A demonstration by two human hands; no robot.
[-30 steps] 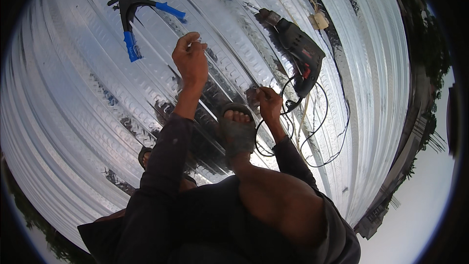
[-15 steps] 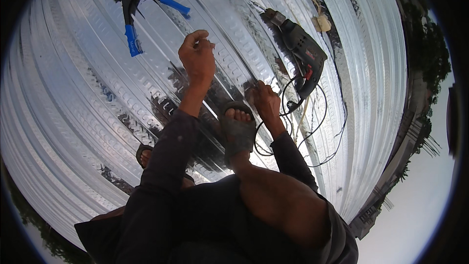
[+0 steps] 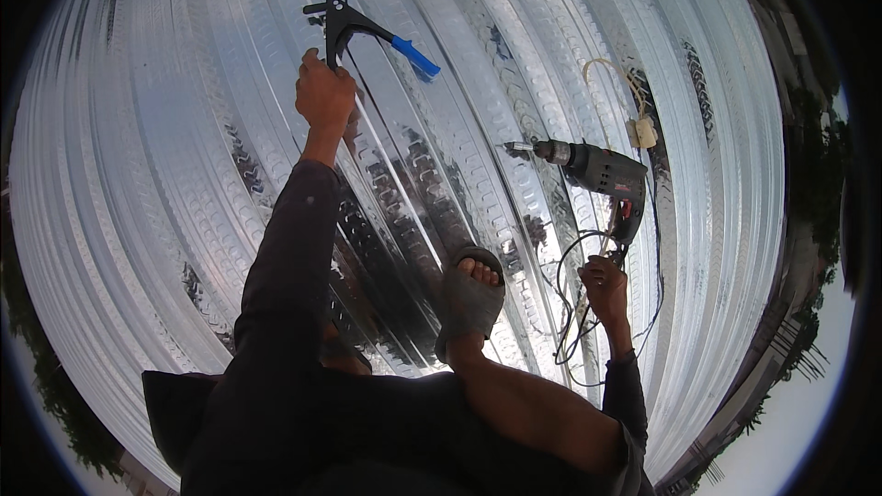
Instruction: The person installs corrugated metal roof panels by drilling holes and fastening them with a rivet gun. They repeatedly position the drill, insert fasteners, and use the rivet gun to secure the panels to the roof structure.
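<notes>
My left hand (image 3: 324, 99) is closed around one arm of a hand riveter (image 3: 336, 20), hiding that handle. The riveter has a black body, and its other arm ends in a blue grip pointing right. At the right, a dark corded power drill (image 3: 602, 168) lies on the ribbed metal sheets with its bit toward the left. Below the drill's handle, my right hand (image 3: 604, 285) has its fingers curled around the black cord (image 3: 562, 289) where it leaves the handle. Part of the cord is hidden by the fingers.
Shiny ribbed metal sheets (image 3: 230, 46) spread under everything, with dark reflections between the ribs. My sandalled foot (image 3: 474, 298) stands between my hands. A pale plug or connector (image 3: 641, 133) with a thin looped cable lies beyond the drill. Trees and bare rods show past the right edge.
My left hand has reached forward and closed on the riveter. My right hand has moved right to the drill's cord, and the drill has swung so its bit points more to the left.
</notes>
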